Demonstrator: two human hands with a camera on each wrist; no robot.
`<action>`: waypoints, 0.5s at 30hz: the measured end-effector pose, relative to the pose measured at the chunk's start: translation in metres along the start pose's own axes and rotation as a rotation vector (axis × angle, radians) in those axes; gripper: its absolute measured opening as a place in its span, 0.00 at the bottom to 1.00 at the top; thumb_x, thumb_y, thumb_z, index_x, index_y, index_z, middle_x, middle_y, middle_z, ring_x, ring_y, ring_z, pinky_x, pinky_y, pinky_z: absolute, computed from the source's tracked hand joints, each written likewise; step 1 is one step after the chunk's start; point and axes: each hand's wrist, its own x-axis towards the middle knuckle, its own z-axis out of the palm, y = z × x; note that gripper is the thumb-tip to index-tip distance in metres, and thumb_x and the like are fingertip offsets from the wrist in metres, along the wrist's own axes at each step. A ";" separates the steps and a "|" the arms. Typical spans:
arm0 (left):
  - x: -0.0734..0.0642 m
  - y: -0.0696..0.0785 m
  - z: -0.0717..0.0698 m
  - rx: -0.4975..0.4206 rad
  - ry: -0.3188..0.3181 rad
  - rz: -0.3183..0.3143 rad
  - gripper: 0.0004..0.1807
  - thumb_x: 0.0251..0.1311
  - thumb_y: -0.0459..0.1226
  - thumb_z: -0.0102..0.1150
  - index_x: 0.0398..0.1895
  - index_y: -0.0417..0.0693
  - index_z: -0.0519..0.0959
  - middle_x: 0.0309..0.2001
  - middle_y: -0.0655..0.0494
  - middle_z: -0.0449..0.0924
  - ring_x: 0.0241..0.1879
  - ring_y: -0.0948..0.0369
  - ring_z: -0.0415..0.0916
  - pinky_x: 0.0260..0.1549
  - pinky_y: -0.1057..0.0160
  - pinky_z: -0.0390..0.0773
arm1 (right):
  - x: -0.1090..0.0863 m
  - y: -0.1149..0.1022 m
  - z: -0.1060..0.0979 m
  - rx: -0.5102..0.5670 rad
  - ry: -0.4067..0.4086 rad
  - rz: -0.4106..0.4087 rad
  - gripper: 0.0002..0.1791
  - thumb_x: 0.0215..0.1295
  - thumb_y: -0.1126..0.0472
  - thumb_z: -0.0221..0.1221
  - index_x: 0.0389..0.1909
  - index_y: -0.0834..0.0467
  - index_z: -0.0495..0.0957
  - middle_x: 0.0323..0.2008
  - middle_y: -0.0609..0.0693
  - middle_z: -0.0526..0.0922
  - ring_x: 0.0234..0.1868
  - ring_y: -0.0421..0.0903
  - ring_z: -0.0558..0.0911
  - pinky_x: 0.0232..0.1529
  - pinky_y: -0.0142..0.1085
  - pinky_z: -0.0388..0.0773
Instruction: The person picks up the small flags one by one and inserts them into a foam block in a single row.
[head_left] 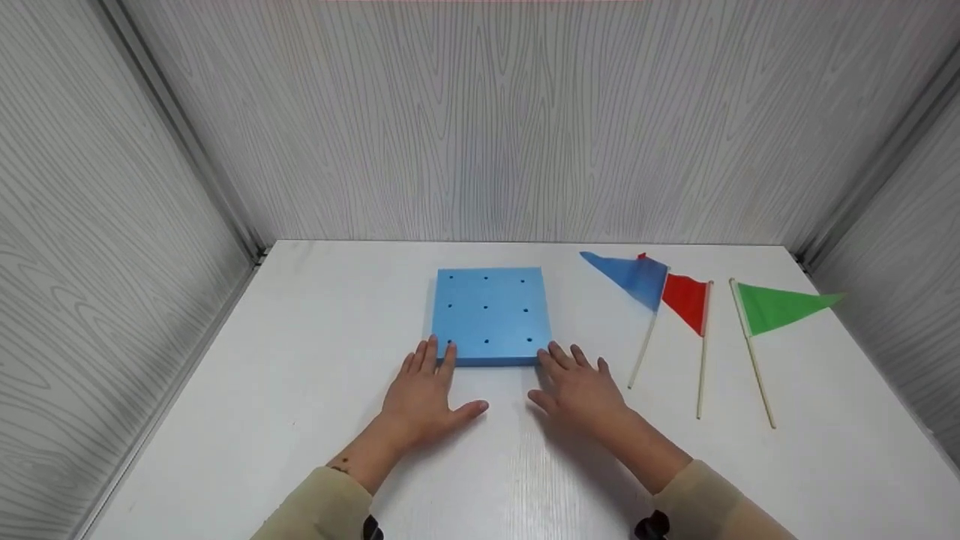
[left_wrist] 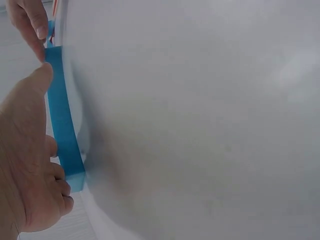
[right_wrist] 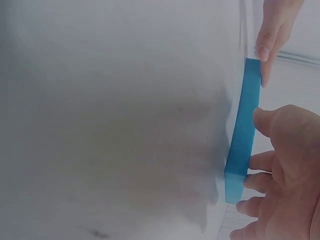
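Note:
A square blue board [head_left: 491,322] with several small holes in rows lies flat on the white table. My left hand [head_left: 421,397] is at its near left corner, fingers extended and the fingertips at the board's edge, thumb spread to the side. At the near right corner is my right hand [head_left: 581,386], its fingers straight and the fingertips by the edge. Both wrist views show the board's blue side face [left_wrist: 62,110] beside the hands. Neither hand holds anything.
Right of the board lie three pennant flags on thin sticks: a blue flag [head_left: 637,279], a red flag [head_left: 686,300] partly under the blue one, and a green flag [head_left: 776,306]. Grey wood-grain panels [head_left: 480,135] enclose the white table [head_left: 315,337] at the back and sides.

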 end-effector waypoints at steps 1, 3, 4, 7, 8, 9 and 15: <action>0.001 0.002 0.001 -0.003 -0.002 0.004 0.62 0.66 0.77 0.44 0.86 0.40 0.50 0.84 0.35 0.45 0.84 0.42 0.42 0.80 0.43 0.47 | -0.002 0.002 0.000 0.001 -0.005 0.006 0.40 0.78 0.41 0.58 0.82 0.56 0.62 0.82 0.58 0.61 0.81 0.65 0.59 0.74 0.71 0.55; 0.002 0.006 0.002 0.002 -0.001 0.009 0.62 0.66 0.78 0.42 0.86 0.40 0.50 0.85 0.35 0.44 0.84 0.42 0.42 0.80 0.44 0.47 | -0.005 0.006 -0.001 0.007 -0.007 0.010 0.40 0.78 0.41 0.58 0.83 0.56 0.62 0.82 0.58 0.61 0.81 0.65 0.59 0.74 0.71 0.55; 0.002 0.008 0.003 0.003 0.002 0.012 0.62 0.66 0.78 0.42 0.86 0.40 0.50 0.85 0.35 0.44 0.84 0.42 0.42 0.80 0.44 0.47 | -0.006 0.008 -0.001 0.008 -0.007 0.012 0.40 0.78 0.41 0.58 0.82 0.56 0.62 0.82 0.58 0.61 0.81 0.65 0.59 0.73 0.72 0.55; 0.004 0.013 0.005 0.008 0.001 0.021 0.63 0.65 0.78 0.41 0.86 0.40 0.50 0.84 0.35 0.45 0.84 0.42 0.43 0.80 0.44 0.48 | -0.010 0.012 -0.002 0.007 -0.009 0.021 0.40 0.78 0.41 0.58 0.83 0.56 0.62 0.82 0.58 0.61 0.81 0.66 0.59 0.73 0.72 0.55; 0.005 0.014 0.005 0.009 0.000 0.025 0.63 0.65 0.78 0.41 0.86 0.40 0.50 0.84 0.35 0.45 0.84 0.42 0.43 0.80 0.44 0.48 | -0.011 0.014 -0.002 0.003 -0.005 0.022 0.40 0.78 0.41 0.58 0.82 0.56 0.62 0.81 0.59 0.61 0.81 0.66 0.59 0.73 0.72 0.55; 0.005 0.016 0.005 0.007 -0.005 0.028 0.63 0.65 0.78 0.41 0.86 0.40 0.50 0.84 0.35 0.44 0.84 0.42 0.43 0.80 0.44 0.48 | -0.013 0.015 -0.002 -0.001 -0.002 0.020 0.40 0.78 0.42 0.58 0.82 0.57 0.63 0.81 0.59 0.62 0.80 0.66 0.60 0.72 0.72 0.56; 0.008 0.025 0.004 -0.010 -0.020 0.058 0.62 0.66 0.76 0.45 0.86 0.39 0.51 0.84 0.32 0.45 0.84 0.42 0.43 0.80 0.44 0.48 | -0.022 0.022 -0.006 -0.005 0.012 0.021 0.39 0.77 0.43 0.59 0.81 0.59 0.64 0.80 0.61 0.63 0.79 0.67 0.61 0.71 0.73 0.58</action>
